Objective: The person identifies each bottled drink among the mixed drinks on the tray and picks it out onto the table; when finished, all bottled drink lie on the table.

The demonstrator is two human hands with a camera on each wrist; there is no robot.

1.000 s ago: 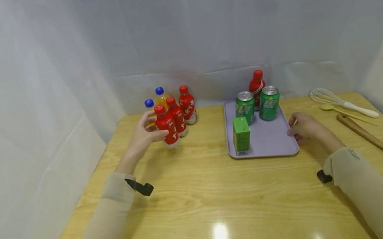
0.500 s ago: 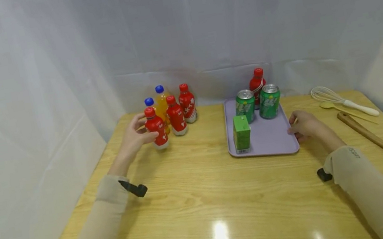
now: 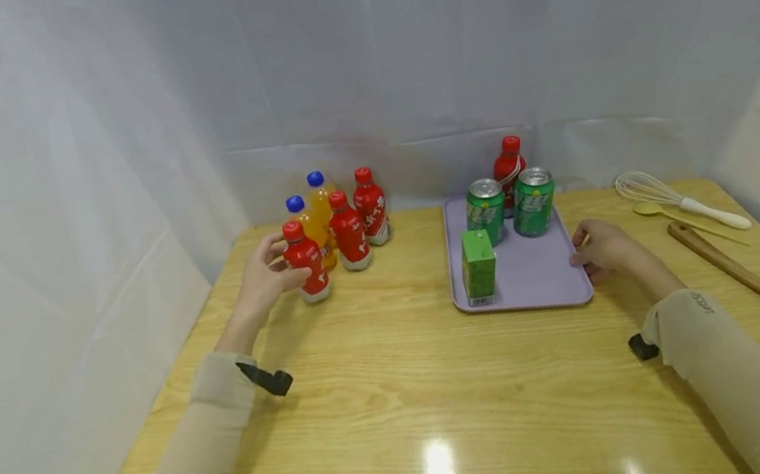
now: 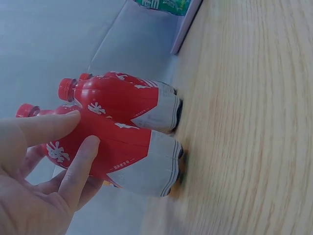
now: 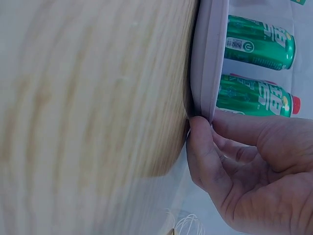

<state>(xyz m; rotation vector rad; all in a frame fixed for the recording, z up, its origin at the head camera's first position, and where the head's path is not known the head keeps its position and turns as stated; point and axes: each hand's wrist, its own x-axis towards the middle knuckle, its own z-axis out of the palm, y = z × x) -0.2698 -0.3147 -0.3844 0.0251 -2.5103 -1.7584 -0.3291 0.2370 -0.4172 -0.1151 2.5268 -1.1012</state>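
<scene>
My left hand grips a red-labelled bottle with a red cap, thumb and fingers round its sides. It stands upright at the front left of a bottle group. Another red bottle is just right of it, and an orange drink bottle with a blue cap is behind. In the left wrist view the held bottle has a pale base near the tabletop. With thumb and fingers my right hand pinches the right rim of a lilac tray; the right wrist view shows fingertips under that rim.
On the tray are two green cans, a green carton and, behind the cans, a red bottle. A whisk, a yellow spoon and a long wooden utensil lie at the right.
My left hand has moved left with the red bottle, away from the neighbouring red bottle, and lowered it slightly. The right hand and tray have stayed in place.
</scene>
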